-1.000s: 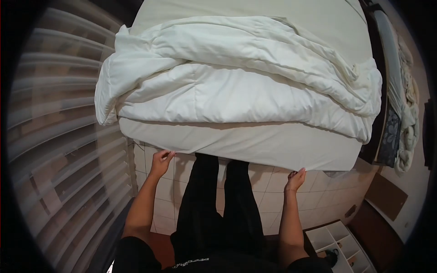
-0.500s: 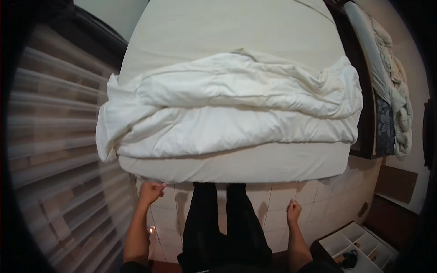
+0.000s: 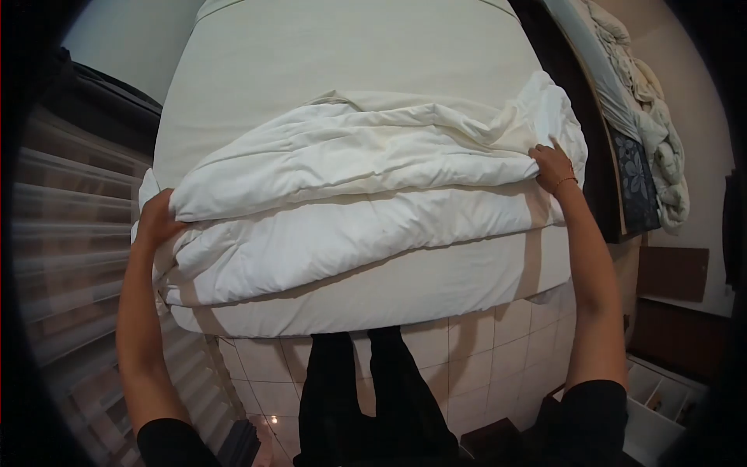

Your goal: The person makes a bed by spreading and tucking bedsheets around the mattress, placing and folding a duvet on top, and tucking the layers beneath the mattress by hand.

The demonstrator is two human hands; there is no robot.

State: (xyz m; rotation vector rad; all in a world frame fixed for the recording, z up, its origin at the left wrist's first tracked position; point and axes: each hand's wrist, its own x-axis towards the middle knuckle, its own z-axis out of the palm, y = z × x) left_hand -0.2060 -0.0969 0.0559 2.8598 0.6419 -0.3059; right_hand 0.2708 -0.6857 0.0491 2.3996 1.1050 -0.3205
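A white duvet (image 3: pixel 350 241) lies bunched in folds across the foot end of the bed. Gripping its left edge is my left hand (image 3: pixel 159 219), thumb toward the fabric and fingers partly hidden behind it. My right hand (image 3: pixel 551 165) pinches the upper fold near the duvet's right end, with one finger raised. Between the two hands the upper fold stretches across the bed. Under the duvet, a pale fitted sheet (image 3: pixel 342 54) covers the mattress and shows above and below it.
Sheer curtains (image 3: pixel 70 210) hang along the left. At the right stands a dark wooden frame (image 3: pixel 572 70), with another mattress and a rumpled cream comforter (image 3: pixel 661 148) beyond it. A white compartment drawer (image 3: pixel 661 401) is at lower right. Tiled floor (image 3: pixel 482 342) lies below the bed.
Both hands have risen from beside my legs to the duvet and taken hold of its two sides. The upper fold is pulled straighter, and the view has shifted slightly.
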